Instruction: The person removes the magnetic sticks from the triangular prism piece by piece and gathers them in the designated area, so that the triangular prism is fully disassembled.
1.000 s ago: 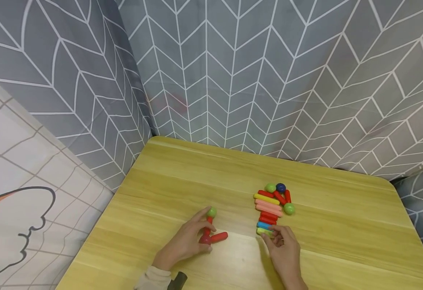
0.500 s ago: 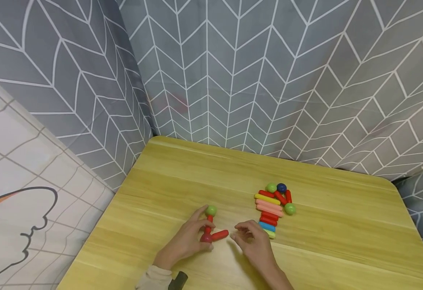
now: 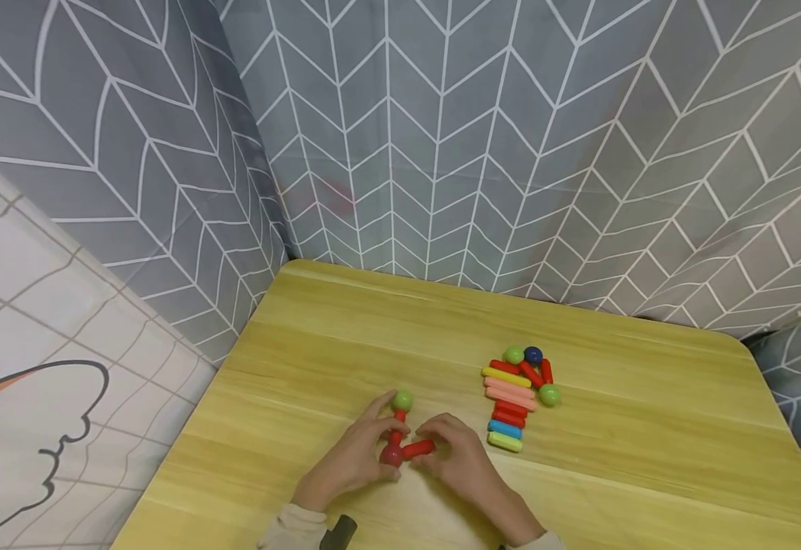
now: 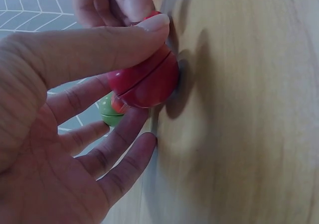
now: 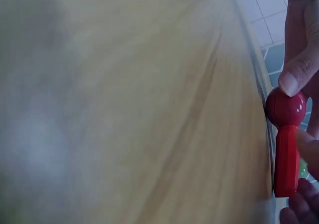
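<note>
In the head view, my left hand [image 3: 352,461] pinches a dark red ball [image 3: 392,455] between thumb and fingers. A red stick [image 3: 397,428] runs from that ball up to a green ball [image 3: 403,400], beside my left index fingertip. A second red stick [image 3: 419,448] points right from the dark red ball, and my right hand [image 3: 465,462] pinches its outer end. The left wrist view has my left thumb across the red ball [image 4: 149,82], with the green ball [image 4: 110,109] behind. In the right wrist view, the red stick [image 5: 286,162] meets the ball [image 5: 285,107].
Right of my hands lies a group of loose sticks in red, pink [image 3: 510,389], yellow [image 3: 506,376], blue [image 3: 505,429] and lime [image 3: 505,441]. Green balls and a dark blue ball [image 3: 533,355] join red sticks above. The wooden table [image 3: 647,428] meets grey patterned curtains behind.
My right hand has moved left from the lime stick beside the group to the red stick at the dark red ball. My left hand has stayed almost still, holding the ball.
</note>
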`<state>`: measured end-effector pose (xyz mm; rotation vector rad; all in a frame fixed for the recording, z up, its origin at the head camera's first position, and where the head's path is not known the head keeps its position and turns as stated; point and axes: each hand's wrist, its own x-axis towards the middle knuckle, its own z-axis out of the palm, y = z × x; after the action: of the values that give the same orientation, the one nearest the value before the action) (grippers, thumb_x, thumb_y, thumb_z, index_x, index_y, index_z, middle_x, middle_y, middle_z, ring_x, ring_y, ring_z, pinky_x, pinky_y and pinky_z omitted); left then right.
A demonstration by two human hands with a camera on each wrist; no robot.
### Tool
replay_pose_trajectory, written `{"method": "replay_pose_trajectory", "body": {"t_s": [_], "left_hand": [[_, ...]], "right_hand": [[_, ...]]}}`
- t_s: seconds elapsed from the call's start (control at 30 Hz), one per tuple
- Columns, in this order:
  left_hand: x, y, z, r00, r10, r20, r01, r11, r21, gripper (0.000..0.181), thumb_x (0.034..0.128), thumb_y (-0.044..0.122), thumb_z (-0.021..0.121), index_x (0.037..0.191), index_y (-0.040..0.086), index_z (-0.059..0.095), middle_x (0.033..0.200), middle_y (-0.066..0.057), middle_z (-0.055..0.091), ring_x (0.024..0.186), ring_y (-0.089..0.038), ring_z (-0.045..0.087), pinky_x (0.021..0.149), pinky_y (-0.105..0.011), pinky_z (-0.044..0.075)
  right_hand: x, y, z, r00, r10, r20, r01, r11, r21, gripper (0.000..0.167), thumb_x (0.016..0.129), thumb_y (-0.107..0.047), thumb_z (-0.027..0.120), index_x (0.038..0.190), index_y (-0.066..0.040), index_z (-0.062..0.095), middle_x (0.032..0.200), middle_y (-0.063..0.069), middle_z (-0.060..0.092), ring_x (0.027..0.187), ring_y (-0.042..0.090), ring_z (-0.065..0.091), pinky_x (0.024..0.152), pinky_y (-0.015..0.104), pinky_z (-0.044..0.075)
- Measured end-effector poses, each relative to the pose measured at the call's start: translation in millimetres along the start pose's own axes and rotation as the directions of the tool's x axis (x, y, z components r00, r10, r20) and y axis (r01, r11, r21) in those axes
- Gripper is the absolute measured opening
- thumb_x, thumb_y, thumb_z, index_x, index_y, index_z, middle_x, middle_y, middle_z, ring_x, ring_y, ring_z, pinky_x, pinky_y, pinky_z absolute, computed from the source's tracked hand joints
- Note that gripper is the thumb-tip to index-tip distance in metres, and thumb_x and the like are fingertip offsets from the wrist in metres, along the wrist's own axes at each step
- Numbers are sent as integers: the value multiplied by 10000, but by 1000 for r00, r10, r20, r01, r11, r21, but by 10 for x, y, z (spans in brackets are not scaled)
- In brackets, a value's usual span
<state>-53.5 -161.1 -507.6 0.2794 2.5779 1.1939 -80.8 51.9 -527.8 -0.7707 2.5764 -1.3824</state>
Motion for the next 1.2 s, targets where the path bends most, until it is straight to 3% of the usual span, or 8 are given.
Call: {"method": "replay_pose_trajectory", "body": {"t_s": [0.2,0.4,0.6,0.83,1.03,1.2], "left_hand": [[10,-5,3,1000,21,-9,-21,1000,9,548,717,137,896,1226,131,691,1671,-111,211,1434,-441,395,1096,-644,404],[7,2,-2,1000,0,0,0,1000,8,546,720,137,893,1226,155,690,1679,-98,194,1440,-443,387,1104,-640,401],[16,10,-12,1000,-1,2,1,1000,-5,533,716,115,884,1212,158,695,1674,-112,203,1401,-447,430,1087,-634,418],[24,9,-22,1000,1,27,0,1000,-15,521,707,95,886,1188,168,700,1662,-121,222,1129,-236,638,1024,-540,496],[35,16,-28,1000,2,21,-2,1000,1,507,699,92,884,1164,182,706,1643,-144,254,1104,-223,636,1017,-537,500],[38,14,-30,1000,0,18,0,1000,-3,520,696,76,878,1171,196,705,1614,-141,309,1091,-203,634,1009,-503,509]], "right_hand": [[30,48,55,999,-37,38,41,993,-109,310,739,-250,894,994,-152,747,981,-95,680,928,71,630,832,240,547],[45,52,106,995,-42,87,52,993,-110,290,775,-309,857,1008,-157,777,980,-66,653,936,77,555,803,210,511],[46,40,149,996,-71,60,76,993,-89,270,778,-267,856,1003,-134,789,932,-51,635,889,81,529,761,181,481],[48,50,183,995,-75,61,80,992,-93,225,772,-253,854,953,-139,783,897,-57,593,882,73,514,748,173,471],[51,16,176,993,-86,84,94,990,-104,209,798,-245,834,945,-147,721,939,-60,610,927,89,543,780,196,498],[50,-23,160,990,-34,134,46,996,-82,218,850,-255,793,1013,-165,679,1003,-84,677,970,55,597,838,226,520]]}}
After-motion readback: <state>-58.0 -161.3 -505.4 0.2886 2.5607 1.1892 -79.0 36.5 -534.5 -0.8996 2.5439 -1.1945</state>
